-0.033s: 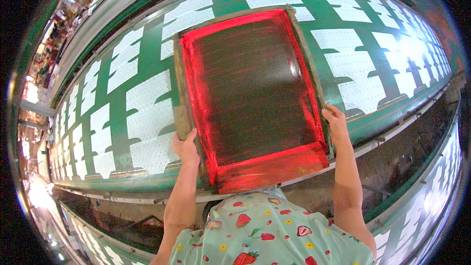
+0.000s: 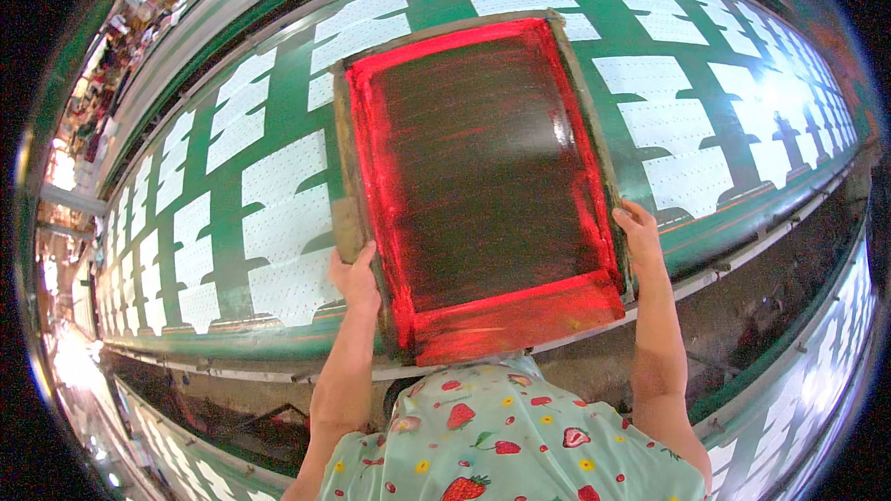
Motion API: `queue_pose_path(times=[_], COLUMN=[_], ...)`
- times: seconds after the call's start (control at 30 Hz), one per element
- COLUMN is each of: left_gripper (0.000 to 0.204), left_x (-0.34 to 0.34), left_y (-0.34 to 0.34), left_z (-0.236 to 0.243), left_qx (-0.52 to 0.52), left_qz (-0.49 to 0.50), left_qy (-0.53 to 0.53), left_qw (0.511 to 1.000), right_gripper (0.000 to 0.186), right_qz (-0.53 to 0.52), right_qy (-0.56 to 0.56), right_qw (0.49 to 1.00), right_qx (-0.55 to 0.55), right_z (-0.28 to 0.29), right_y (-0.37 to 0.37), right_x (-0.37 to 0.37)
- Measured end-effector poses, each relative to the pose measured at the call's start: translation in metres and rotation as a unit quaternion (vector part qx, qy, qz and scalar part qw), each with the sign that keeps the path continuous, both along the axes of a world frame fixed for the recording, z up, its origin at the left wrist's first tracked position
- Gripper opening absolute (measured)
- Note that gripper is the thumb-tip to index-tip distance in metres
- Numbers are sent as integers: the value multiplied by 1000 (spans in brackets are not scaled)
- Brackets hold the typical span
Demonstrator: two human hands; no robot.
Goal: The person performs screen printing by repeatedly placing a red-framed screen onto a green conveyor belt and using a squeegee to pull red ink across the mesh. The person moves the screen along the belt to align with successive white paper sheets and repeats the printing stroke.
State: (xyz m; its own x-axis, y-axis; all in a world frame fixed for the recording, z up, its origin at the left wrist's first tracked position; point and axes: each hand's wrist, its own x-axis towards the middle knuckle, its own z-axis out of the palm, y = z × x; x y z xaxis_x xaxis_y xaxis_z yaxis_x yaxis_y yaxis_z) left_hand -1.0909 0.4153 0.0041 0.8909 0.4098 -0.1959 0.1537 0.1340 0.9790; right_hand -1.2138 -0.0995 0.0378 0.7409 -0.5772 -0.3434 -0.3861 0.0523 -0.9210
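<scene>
A large rectangular printing screen (image 2: pixel 483 167) is in front of me, with a dark mesh and bright red ink smeared along its inner edges. Its near end reaches past the table's front edge to my patterned shirt. My left hand (image 2: pixel 355 278) grips the left side of the wooden frame near its lower corner, thumb on top. On the right side, at about the same height, my right hand (image 2: pixel 639 234) is closed round the frame. Whether the screen touches the table underneath, I cannot tell. White dotted fabric pieces (image 2: pixel 673 144) lie flat on both sides of it.
A long green printing table (image 2: pixel 427 5) stretches left and right, with rows of white cut pieces on it. Behind me at the lower right runs another table (image 2: pixel 807 390) with white pieces. A dark aisle (image 2: pixel 761 306) separates the two. Clutter (image 2: pixel 139 0) fills the far left.
</scene>
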Motion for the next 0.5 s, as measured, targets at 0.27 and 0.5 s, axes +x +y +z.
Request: queue_pose_path(times=[0.27, 0.5], left_gripper=[42, 43], left_x=[13, 16], left_y=[-11, -11], left_z=[-3, -9], left_qx=[44, 76], left_qz=[-13, -21], left_qy=[-2, 1], left_qw=[999, 997], right_gripper=[58, 56], right_qz=[214, 546], right_qy=[-17, -74], right_qw=[803, 672], right_qx=[-556, -495], right_z=[29, 53], right_y=[55, 153], right_x=[-45, -98])
